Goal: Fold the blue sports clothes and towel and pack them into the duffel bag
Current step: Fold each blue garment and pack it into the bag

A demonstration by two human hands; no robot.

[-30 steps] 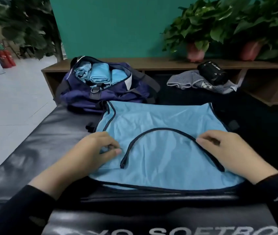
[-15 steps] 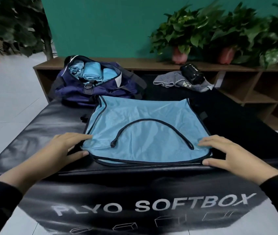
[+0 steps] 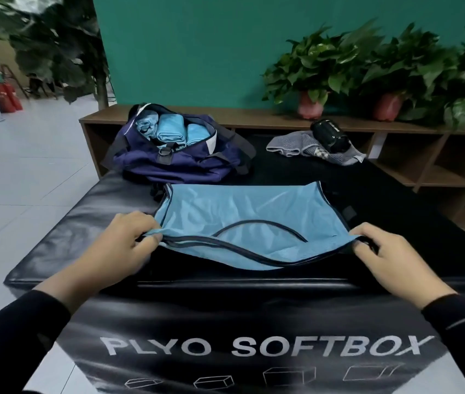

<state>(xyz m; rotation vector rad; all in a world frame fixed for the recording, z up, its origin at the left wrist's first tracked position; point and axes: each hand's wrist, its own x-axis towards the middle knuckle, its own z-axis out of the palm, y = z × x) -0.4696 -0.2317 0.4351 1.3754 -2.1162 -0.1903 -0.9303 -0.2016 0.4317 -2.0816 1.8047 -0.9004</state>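
Observation:
A light blue sports top (image 3: 242, 214) with dark trim lies on the black plyo softbox (image 3: 63, 237). My left hand (image 3: 123, 245) pinches its near left corner and my right hand (image 3: 387, 257) pinches its near right corner; the near edge is lifted off the box. Behind it sits the open navy duffel bag (image 3: 177, 163) with folded blue clothes (image 3: 170, 132) inside. A grey towel (image 3: 302, 145) lies at the back right of the box.
A black bottle (image 3: 329, 135) lies on the grey towel. A wooden shelf (image 3: 396, 155) with potted plants (image 3: 310, 78) runs behind the box. Tiled floor (image 3: 26, 172) spreads to the left, with a fire extinguisher (image 3: 6, 95) far left.
Both hands went from resting flat at the top's near corners to pinching them, and the near edge has lifted off the box.

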